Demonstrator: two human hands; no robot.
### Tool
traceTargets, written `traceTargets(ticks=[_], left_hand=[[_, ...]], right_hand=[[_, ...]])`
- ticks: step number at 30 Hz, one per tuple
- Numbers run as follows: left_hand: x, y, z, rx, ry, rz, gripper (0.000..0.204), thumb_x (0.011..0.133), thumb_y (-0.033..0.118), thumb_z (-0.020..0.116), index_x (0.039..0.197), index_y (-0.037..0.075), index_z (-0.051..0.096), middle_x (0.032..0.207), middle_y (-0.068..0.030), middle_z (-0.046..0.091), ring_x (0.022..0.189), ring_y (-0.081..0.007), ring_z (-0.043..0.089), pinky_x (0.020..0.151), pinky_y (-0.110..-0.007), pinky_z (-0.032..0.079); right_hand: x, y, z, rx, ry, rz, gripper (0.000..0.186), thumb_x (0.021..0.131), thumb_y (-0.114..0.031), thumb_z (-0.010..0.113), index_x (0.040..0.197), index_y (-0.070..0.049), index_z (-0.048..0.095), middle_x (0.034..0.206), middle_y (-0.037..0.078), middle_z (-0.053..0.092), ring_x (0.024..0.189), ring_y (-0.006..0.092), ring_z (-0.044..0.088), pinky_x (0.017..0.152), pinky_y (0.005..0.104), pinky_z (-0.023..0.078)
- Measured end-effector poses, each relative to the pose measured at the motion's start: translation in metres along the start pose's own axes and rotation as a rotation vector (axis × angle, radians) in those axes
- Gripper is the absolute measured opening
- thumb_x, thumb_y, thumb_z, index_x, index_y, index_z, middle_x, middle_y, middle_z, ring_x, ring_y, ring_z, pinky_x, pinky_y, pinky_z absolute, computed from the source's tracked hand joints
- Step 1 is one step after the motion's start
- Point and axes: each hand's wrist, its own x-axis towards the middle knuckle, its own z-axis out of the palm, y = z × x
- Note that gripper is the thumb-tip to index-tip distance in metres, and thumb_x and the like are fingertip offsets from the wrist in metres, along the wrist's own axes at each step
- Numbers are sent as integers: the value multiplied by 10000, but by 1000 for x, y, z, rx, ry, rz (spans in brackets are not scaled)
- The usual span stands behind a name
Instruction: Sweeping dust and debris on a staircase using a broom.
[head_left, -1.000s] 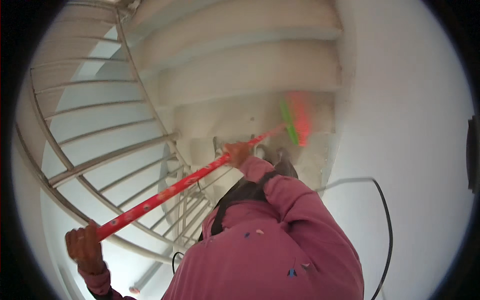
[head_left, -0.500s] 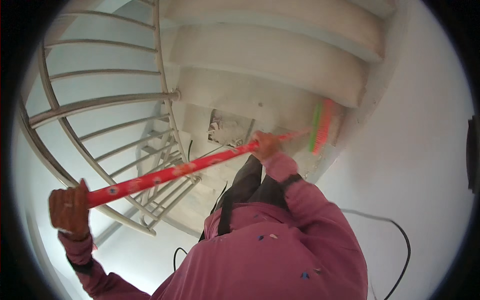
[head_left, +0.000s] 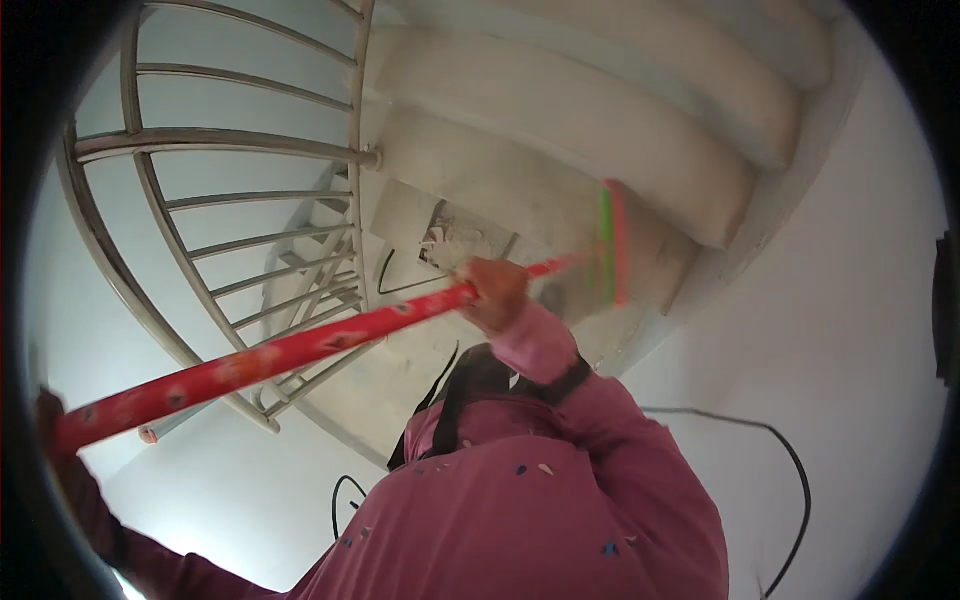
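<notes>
A broom (head_left: 290, 350) with a red patterned handle slants across the view. My left hand (head_left: 52, 425) is closed round the handle's upper end, partly lost in the dark rim of the picture. Lower down the handle, my right hand (head_left: 495, 293) grips it in front of my body. The green and orange-red broom head (head_left: 612, 245), blurred by motion, is over the landing (head_left: 570, 215) just below the lowest stair. Left of the broom head lies a square, dark-edged pan (head_left: 432, 215) with pale debris in it.
Curved concrete stairs (head_left: 560, 85) rise at the far side. A metal railing (head_left: 240, 142) stands on the left, and a white wall (head_left: 800, 330) bounds the right. A black cable (head_left: 790, 445) hangs at lower right.
The broom head has moved left, away from the wall. Both hands have shifted left with the handle, and the view has turned slightly.
</notes>
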Motion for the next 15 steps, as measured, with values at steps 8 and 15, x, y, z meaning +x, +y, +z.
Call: traceTargets(ticks=[8,15], left_hand=[[69,93,76,-196,276,-49,181,609,-79,565,567,19,418,512,-66,404,448,-182,419,461,-298,357],[76,101,105,-64,409,-65,178,615,-71,583,564,5,431,508,-75,435,444,-192,445,462,-298,380]], right_hand=[[-105,76,-38,-420,25,111,249,543,-104,622,510,-98,376,468,68,385,418,248,417,390,337,313],[-119,103,-17,-446,184,235,219,542,-154,610,510,-106,399,423,62,371,390,245,424,366,351,311]])
